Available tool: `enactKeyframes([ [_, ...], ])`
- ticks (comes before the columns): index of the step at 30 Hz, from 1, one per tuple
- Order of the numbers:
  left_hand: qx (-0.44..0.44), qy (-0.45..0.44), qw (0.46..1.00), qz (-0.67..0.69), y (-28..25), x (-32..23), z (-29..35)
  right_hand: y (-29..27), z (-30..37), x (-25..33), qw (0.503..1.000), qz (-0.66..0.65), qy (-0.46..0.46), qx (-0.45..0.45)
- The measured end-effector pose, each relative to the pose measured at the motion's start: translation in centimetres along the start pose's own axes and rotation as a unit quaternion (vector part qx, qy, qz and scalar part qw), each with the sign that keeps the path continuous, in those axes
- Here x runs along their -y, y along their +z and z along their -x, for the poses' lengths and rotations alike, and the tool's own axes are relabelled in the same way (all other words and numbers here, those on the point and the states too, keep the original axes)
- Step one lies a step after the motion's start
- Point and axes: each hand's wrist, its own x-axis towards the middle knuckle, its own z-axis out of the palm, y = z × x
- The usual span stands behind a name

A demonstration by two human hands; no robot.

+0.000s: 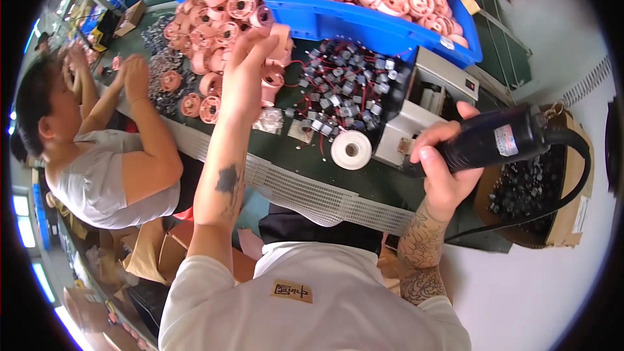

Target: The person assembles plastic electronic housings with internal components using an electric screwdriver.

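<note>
My right hand (445, 162) is wrapped round a black electric screwdriver (480, 135), whose thick cable loops back at its right end. The tool lies roughly level, above the front of a grey metal box-like device (406, 127). My left hand (246, 81) reaches out over the bench, its fingers closed on a pink round plastic housing (281, 45); its grip is partly hidden. Below that hand sits a heap of similar pink housings (214, 26), several with dark parts inside. Small dark motors with red wires (344, 84) are piled between my hands.
A blue bin (312, 18) of pink housings stands at the back. A white spool (351, 149) lies before the motors. At right is a cardboard box (564, 214) of small black parts. A perforated grey strip (299, 185) runs along the bench edge. A co-worker (117, 175) sits at left.
</note>
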Motion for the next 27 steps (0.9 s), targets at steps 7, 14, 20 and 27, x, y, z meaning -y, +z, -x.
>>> enactKeyframes([
  [7,-0.323,0.301,0.764,-0.471,-11.2,-2.3,-15.7,0.4,-0.2,-0.4,0.999,-0.038,-0.017,-0.004],
  [14,-0.247,0.109,0.695,-0.667,-14.6,-4.2,-22.1,0.6,-0.3,-0.5,0.998,-0.062,-0.006,-0.001],
  [20,-0.22,0.37,0.634,-0.642,-6.7,-4.5,-19.7,-0.4,-0.6,-1.0,0.999,0.011,-0.027,0.031],
  [27,0.045,0.488,0.649,-0.582,5.2,0.7,-20.7,0.5,-0.4,-0.7,1.0,-0.012,0.017,0.005],
])
